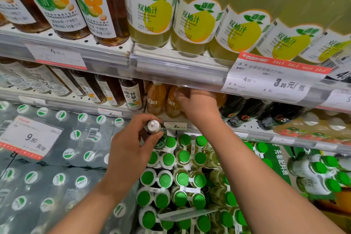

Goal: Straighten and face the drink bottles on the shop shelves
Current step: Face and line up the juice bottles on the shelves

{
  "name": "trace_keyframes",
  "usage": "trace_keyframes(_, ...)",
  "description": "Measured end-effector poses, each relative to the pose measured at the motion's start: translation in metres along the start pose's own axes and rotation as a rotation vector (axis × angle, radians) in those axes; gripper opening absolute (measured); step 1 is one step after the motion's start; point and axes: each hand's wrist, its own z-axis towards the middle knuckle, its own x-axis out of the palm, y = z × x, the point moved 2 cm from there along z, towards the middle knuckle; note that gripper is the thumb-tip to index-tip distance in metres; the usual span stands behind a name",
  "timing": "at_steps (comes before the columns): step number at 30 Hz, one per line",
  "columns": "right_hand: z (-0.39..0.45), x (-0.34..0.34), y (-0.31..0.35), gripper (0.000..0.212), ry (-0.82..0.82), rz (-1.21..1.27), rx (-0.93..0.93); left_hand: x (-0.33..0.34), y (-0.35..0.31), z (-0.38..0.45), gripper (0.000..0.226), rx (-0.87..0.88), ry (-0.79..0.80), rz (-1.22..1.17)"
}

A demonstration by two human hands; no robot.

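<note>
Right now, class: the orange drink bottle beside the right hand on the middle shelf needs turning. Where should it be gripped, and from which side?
Grip the orange drink bottle around its rounded body, coming from the open shelf front. It stands upright, and the shelf edge above hides its cap, so a grasp from above looks blocked. The right hand reaches a neighbouring bottle this way.
</note>
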Motion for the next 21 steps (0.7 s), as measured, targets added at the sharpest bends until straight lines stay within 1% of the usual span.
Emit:
trace_keyframes(2,-0.007,0.002,-0.005,0.035,0.029,0.082,-0.032,0.004,-0.001,0.001,0.031,-0.005,0.003,-0.002)
trace_keyframes(5,-0.03,0.006,-0.018,0.013,-0.072,0.262,-0.146,0.01,-0.005,0.002,0.032,0.021,0.0,-0.003)
trace_keyframes(6,-0.042,0.007,-0.025,0.013,-0.095,0.313,-0.189,0.013,-0.008,0.002,0.032,0.021,-0.002,-0.018)
trace_keyframes(8,-0.066,0.013,-0.041,0.033,-0.092,0.378,-0.244,0.019,-0.014,0.003,0.032,0.005,-0.008,-0.049)
trace_keyframes(11,-0.093,0.025,-0.069,0.038,-0.043,0.361,-0.229,0.033,-0.025,0.003,0.032,-0.038,-0.004,-0.077)
trace_keyframes(13,-0.103,0.033,-0.085,0.051,0.019,0.345,-0.198,0.047,-0.036,0.001,0.032,-0.057,0.024,-0.086)
trace_keyframes(15,-0.109,0.037,-0.097,0.062,0.018,0.362,-0.176,0.062,-0.048,-0.002,0.033,-0.055,0.066,-0.086)
trace_keyframes(17,-0.113,0.036,-0.108,0.062,-0.048,0.355,-0.146,0.079,-0.06,-0.007,0.031,-0.045,0.11,-0.08)
trace_keyframes(21,-0.118,0.023,-0.135,0.054,-0.162,0.297,-0.099,0.11,-0.079,-0.019,0.035,-0.031,0.193,-0.088)
